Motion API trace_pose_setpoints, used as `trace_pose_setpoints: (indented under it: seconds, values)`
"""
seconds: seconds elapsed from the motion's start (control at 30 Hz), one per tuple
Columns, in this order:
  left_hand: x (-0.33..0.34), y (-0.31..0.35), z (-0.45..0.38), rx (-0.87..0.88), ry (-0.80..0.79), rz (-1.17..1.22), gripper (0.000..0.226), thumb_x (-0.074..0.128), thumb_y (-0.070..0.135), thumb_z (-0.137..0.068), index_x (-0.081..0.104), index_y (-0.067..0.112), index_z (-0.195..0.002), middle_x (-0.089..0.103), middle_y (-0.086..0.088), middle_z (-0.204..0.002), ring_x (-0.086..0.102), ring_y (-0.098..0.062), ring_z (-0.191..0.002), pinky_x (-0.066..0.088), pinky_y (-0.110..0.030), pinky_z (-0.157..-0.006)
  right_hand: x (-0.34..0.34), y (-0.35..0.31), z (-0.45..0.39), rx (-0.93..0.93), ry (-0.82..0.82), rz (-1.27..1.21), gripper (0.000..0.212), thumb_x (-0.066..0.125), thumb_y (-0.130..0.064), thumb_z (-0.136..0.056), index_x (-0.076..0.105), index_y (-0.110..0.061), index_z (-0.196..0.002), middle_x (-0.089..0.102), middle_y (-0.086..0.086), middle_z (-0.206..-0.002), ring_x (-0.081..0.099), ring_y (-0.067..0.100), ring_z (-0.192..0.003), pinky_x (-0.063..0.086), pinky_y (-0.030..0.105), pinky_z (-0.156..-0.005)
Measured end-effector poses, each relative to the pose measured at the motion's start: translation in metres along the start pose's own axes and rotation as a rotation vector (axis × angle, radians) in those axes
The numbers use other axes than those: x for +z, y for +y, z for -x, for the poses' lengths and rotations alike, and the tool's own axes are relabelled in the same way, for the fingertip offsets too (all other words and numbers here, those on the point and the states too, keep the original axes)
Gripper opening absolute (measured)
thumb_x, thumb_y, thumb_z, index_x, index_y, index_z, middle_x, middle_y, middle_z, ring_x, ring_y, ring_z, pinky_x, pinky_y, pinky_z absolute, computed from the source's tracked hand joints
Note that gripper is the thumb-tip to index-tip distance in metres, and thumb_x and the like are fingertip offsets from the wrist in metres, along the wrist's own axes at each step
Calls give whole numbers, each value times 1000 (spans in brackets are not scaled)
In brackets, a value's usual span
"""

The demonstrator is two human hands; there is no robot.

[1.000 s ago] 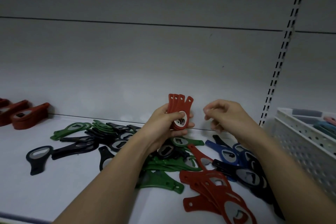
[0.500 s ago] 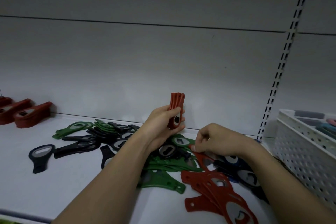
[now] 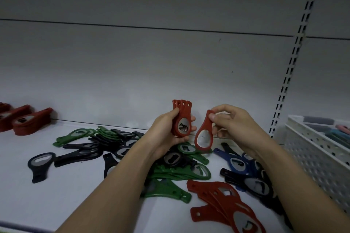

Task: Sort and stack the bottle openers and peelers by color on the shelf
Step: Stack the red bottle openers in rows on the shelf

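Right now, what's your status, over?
Left hand grips stack of red plastic bottle openers. Right hand pinches single red opener beside it. Nothing between them.

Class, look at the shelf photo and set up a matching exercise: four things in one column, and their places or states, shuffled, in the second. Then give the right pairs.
Things
1. single red opener
2. stack of red openers
3. white perforated basket
4. lone black opener

Places or states
A. flat on the shelf, far left of the pile
B. pinched by the right hand
C. at the right end of the shelf
D. gripped upright in the left hand

Pairs: 1-B, 2-D, 3-C, 4-A
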State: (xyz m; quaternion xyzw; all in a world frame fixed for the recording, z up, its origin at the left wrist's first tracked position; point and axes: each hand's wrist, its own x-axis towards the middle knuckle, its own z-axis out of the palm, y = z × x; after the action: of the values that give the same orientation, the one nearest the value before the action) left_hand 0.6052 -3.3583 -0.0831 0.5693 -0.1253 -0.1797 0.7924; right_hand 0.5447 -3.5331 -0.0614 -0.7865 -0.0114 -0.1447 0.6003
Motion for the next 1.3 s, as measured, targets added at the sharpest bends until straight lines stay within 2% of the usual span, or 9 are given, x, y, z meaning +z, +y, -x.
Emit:
trace_pose_setpoints:
  seconds: [0.1, 0.3, 0.53, 0.67, 0.77, 0.97, 1.13, 1.23, 1.3]
  values:
    - [1, 0, 1, 30, -48, -13, 36, 38, 30, -106, 64, 9, -118, 74, -9, -112, 70, -20, -87, 55, -35, -71, 1, -2, -1, -3, 46, -116, 10, 61, -13, -95, 65, -9, -104, 72, 10, -82, 63, 13, -63, 51, 23, -58]
    - [5, 1, 6, 68, -129, -131, 32, 47, 34, -103, 65, 13, -120, 75, -6, -96, 69, -15, -72, 53, -25, -53, 6, -1, -2, 19, 48, -234, 10, 62, -13, -95, 65, -8, -103, 72, 10, -82, 63, 13, -61, 51, 23, -57]
    - [3, -4, 5, 95, -265, -200, 32, 62, 13, -95, 57, 17, -126, 72, -16, -111, 73, -33, -96, 57, -28, -61, 11, 5, -4, 38, 62, -312, 20, 65, -5, -92, 57, -6, -110, 70, 13, -86, 68, 17, -68, 55, 22, -62]
    - [3, -4, 4, 109, -194, -151, 29, 60, 8, -95, 56, 16, -123, 74, -12, -109, 74, -28, -90, 54, -25, -54, 3, -2, -1, 67, 82, -198, 20, 65, -10, -93, 59, -8, -112, 66, 12, -101, 67, 14, -68, 56, 23, -62]
    - [1, -4, 1, 116, -127, -138, 24, 64, 4, -91, 63, 11, -114, 72, -10, -105, 72, -16, -81, 52, -23, -56, -5, -8, 4, 79, -78, 25, 10, 63, -13, -94, 67, -9, -102, 67, 6, -96, 59, 12, -63, 48, 22, -55]
    - [2, -7, -1, 134, -64, -135, 23, 62, -6, -89, 65, 9, -106, 66, -4, -95, 64, -14, -78, 50, -22, -56, -3, -15, 19, 165, -714, 558, 16, 71, -23, -89, 70, -12, -100, 70, 8, -89, 59, 12, -69, 46, 28, -62]
    - [3, -5, 2, 153, -11, -160, 18, 61, 3, -93, 54, 12, -107, 70, -11, -104, 73, -23, -87, 53, -24, -52, 0, -23, 25, 209, -814, 682, 27, 81, -30, -79, 71, -12, -96, 71, 11, -88, 57, 14, -70, 43, 31, -65]
    - [4, -5, 1, 127, -8, -177, 32, 67, 10, -91, 55, 11, -120, 66, -13, -105, 71, -19, -87, 54, -25, -54, 0, -29, 30, 216, -865, 786, 24, 83, -32, -76, 72, -20, -94, 73, -5, -80, 60, 3, -67, 45, 32, -75]
    - [5, -5, 1, 100, -15, -130, 33, 66, 11, -92, 56, 8, -123, 62, -14, -110, 67, -21, -93, 56, -26, -59, 3, -30, 32, 225, -875, 859, 22, 82, -32, -76, 72, -22, -93, 69, -15, -69, 57, -5, -58, 46, 27, -72]
